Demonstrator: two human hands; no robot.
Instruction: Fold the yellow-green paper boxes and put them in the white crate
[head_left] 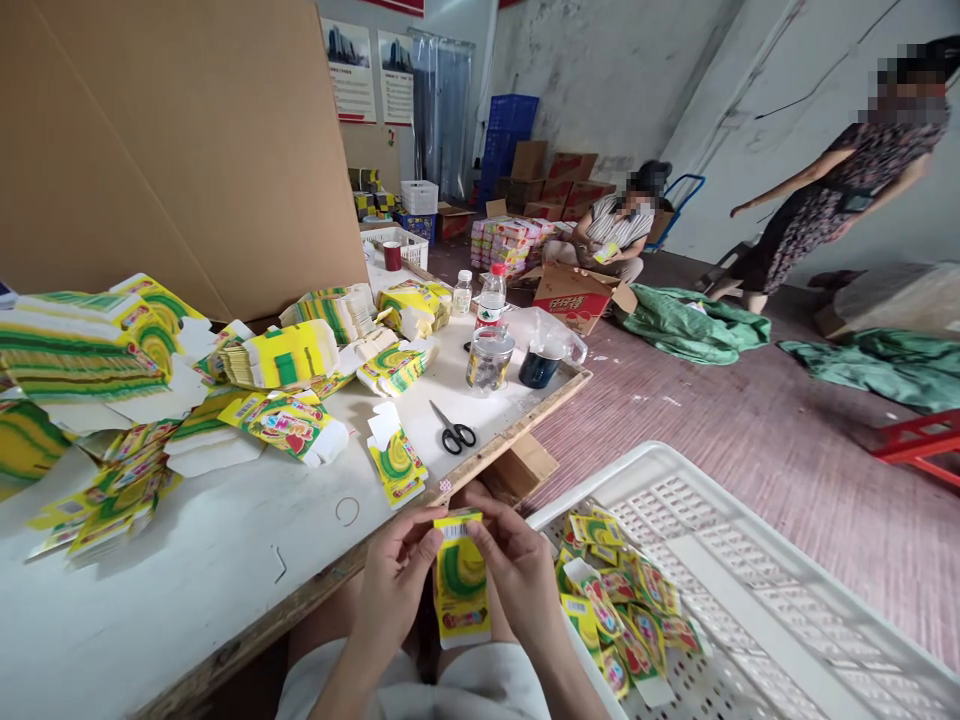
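Observation:
Between my hands, above my lap, is a small yellow and green printed carton (462, 590) with a barcode near its top end. My left hand (401, 560) pinches the upper left edge, and my right hand (517, 555) grips the upper right edge, thumbs on the front face. Just beyond them, one similar carton (397, 458) with raised white flaps lies by the table edge. Right of my hands, several cartons (626, 600) lie in a white plastic crate (720, 530). Stacks of flat cartons (82, 345) spread over the left of the white table (225, 580).
Black-handled scissors (454, 433), a clear jar (490, 360), a dark mug (541, 365) and a red-capped bottle (492, 295) stand or lie near the table's far corner. A large cardboard sheet (180, 150) rises behind the stacks. One person (619, 225) sits by an open box (574, 297); another (862, 180) stands at right.

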